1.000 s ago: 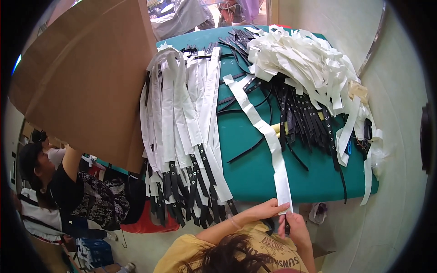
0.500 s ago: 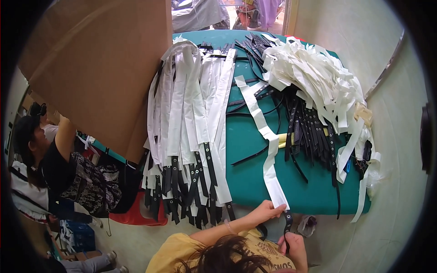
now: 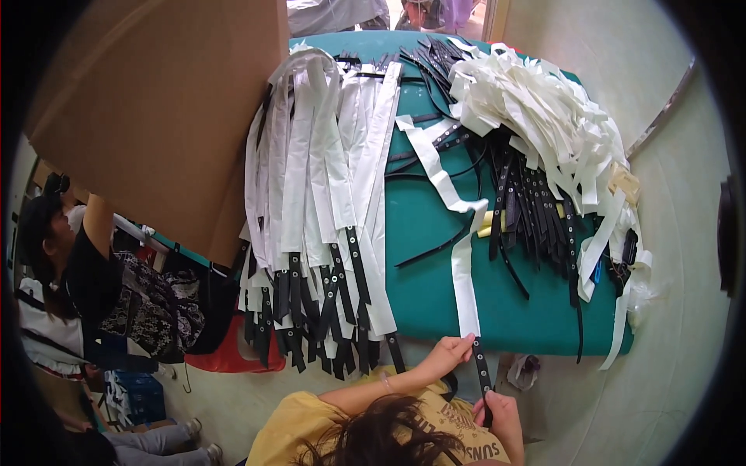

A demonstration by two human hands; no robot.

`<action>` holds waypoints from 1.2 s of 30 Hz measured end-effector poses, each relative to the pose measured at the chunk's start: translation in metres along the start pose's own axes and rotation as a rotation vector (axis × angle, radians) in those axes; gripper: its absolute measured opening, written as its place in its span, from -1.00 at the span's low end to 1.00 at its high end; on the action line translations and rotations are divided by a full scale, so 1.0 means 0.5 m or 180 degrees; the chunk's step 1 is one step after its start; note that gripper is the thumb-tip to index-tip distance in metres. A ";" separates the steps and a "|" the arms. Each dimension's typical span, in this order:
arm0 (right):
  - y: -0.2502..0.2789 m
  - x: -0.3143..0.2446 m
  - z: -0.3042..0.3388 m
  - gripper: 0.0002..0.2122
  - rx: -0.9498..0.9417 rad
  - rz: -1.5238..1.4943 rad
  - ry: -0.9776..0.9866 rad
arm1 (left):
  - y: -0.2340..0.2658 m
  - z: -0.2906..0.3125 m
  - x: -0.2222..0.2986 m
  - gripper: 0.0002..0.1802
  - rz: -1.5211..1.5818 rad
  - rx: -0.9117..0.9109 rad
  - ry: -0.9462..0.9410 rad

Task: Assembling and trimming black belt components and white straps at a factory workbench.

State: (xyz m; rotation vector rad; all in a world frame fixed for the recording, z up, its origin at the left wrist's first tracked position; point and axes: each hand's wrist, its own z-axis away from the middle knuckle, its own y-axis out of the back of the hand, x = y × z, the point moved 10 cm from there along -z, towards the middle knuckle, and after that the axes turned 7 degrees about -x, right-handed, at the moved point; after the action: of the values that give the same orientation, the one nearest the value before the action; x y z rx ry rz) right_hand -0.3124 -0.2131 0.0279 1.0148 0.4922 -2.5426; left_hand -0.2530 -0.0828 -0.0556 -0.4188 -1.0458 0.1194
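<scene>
A black strap (image 3: 481, 363) with a row of metal eyelets runs almost straight down past the table's near edge. Its upper part goes into a long white strip or sleeve (image 3: 465, 289), which lies bent across the green table. My left hand (image 3: 446, 357) pinches the lower end of the white strip where the strap comes out. My right hand (image 3: 502, 415) is closed on the strap's lower end, close to my body. To the left hangs a thick row of white-covered straps (image 3: 298, 194), their black eyelet ends dangling over the edge.
Loose white strips (image 3: 536, 116) are heaped at the far right above bare black eyelet straps (image 3: 536, 221). A large cardboard sheet (image 3: 163, 116) stands at the left. A person (image 3: 85, 264) in black works beyond it. The green tabletop (image 3: 423, 311) ends just ahead of me.
The strap, curved before, is now pulled straighter between my hands, with more eyelets showing below the white strip. My left hand has shifted slightly left; the view has tilted a little.
</scene>
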 end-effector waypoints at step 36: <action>-0.017 0.056 -0.009 -0.63 0.0099 -0.0172 0.0311 | -0.049 0.063 0.046 -0.55 0.0273 -0.0064 -0.0561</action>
State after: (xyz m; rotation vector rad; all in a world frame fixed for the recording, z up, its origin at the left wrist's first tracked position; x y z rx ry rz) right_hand -0.3325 -0.2095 0.0065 1.1565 0.5148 -2.5646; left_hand -0.2708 -0.0899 -0.0138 -0.4777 -1.2033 0.2257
